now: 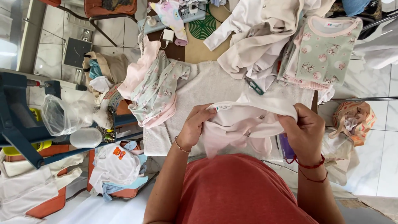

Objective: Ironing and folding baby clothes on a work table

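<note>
while you lean over the work in your red shirt at the bottom centre of the frame, your left hand and right hand hold a pale pink baby garment just above it, in the lower middle. your left fingers are pressed together on the garment's left edge, beside a small white label; your right fingers pinch its white collar edge on the right, so the cloth hangs between both hands. under it lies a white towel spread over the table. just left of the towel, in the middle left, sits a crumpled floral garment with pink trim. a small green clipper rests on the towel near the centre. farther up, a heap of cream cloth fills the upper middle, and a green-printed top lies at the upper right. a round green mat sits at the top centre.
</note>
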